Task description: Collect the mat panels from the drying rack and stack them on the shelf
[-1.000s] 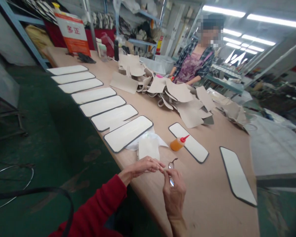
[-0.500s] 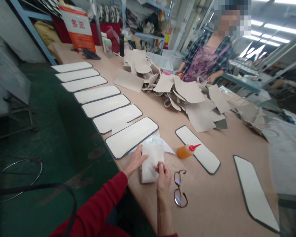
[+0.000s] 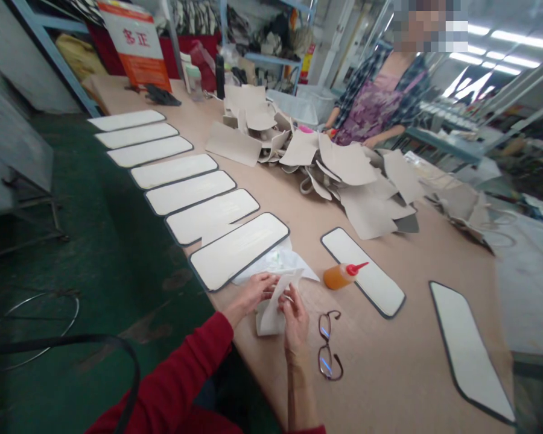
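Observation:
My left hand (image 3: 256,290) and my right hand (image 3: 294,316) both pinch a small white folded cloth (image 3: 274,307) at the near edge of the long tan table (image 3: 389,367). The cloth is lifted and bent at its top edge between my fingers. A pair of dark-framed glasses (image 3: 327,345) lies flat on the table just right of my right hand. An orange glue bottle (image 3: 342,275) with a red nozzle lies on its side beyond the glasses, against a white oblong panel (image 3: 366,274). A crumpled clear bag (image 3: 280,260) sits behind the cloth.
A row of white dark-edged panels (image 3: 190,191) overhangs the table's left edge. Another panel (image 3: 470,352) lies at the right. A heap of beige cut pieces (image 3: 353,181) fills the middle. A person in a plaid shirt (image 3: 380,99) stands at the far side. An orange sign (image 3: 136,42) stands at the far end.
One second ago my hands held the glasses. I set them down on the table, then took the white cloth in both hands and lifted its top edge.

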The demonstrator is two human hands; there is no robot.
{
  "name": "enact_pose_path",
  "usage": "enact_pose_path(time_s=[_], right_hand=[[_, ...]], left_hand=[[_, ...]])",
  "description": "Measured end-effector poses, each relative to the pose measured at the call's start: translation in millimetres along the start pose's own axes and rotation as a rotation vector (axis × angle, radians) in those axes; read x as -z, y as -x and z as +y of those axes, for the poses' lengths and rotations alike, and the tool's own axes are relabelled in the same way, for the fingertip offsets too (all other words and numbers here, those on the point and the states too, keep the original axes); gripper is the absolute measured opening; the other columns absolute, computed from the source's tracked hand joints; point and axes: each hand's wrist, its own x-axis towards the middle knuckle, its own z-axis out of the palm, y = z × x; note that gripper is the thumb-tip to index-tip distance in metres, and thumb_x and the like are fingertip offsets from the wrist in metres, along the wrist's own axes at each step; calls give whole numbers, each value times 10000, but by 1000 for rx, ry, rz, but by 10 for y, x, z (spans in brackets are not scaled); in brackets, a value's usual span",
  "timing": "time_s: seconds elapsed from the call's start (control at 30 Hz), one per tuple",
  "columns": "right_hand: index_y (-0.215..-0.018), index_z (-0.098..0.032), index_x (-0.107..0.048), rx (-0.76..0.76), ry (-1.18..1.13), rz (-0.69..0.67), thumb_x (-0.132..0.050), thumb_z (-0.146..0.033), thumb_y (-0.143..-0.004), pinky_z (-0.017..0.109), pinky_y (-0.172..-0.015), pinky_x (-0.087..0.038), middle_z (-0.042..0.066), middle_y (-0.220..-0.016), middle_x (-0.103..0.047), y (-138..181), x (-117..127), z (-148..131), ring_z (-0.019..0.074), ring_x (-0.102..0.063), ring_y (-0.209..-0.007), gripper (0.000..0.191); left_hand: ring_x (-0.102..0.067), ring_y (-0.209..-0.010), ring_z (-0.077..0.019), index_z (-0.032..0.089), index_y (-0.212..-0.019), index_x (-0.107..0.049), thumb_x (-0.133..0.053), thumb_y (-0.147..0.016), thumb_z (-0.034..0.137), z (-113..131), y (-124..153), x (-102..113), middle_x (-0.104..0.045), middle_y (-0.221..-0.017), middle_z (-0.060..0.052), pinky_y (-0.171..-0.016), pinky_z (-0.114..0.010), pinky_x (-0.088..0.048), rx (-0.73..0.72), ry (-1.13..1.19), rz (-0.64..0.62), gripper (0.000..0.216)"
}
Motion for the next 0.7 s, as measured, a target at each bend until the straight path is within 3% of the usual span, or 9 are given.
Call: enact_pose_path(time_s=[0.2, 0.43, 0.53, 0.7], right_hand=[[-1123, -154, -602, 38, 59, 35, -629, -400, -657, 325, -793, -477, 114, -1173, -549, 58, -43, 25, 191, -558, -910, 528], [-1231, -133, -532, 24, 39, -82, -548, -366, -738, 337, -790, -496, 125, -1167, -575, 150, -8, -17, 215, -575, -990, 545], [-1124, -114, -611, 72, 142, -69, -571, -324, -696, 397, -820, -478, 131, -1062, -622, 183, 6, -140, 237, -597, -904, 478], [-1111, -184, -628, 259, 315, -11, -494, -264, -803, 389, -975, -384, 88, -1155, -590, 404, -100, -508, 214, -546, -1053, 346]], left_hand=[[-553, -601, -107, 116, -729, -588, -592, -838, 349, -106, -47, -132, -574, -663, 20, -620, -271, -481, -99, -210, 32, 257], [-552, -662, -124, 128, -678, -563, -580, -846, 323, -170, -100, -87, -553, -656, 21, -686, -301, -475, -266, -444, 30, 258], [-558, -734, -141, 132, -705, -565, -579, -845, 305, -193, -81, -108, -562, -707, 8, -743, -331, -468, -317, -521, 53, 223], [-560, -754, -145, 126, -763, -565, -551, -863, 307, -286, -155, -106, -569, -770, -6, -740, -336, -475, -283, -548, 171, 207]])
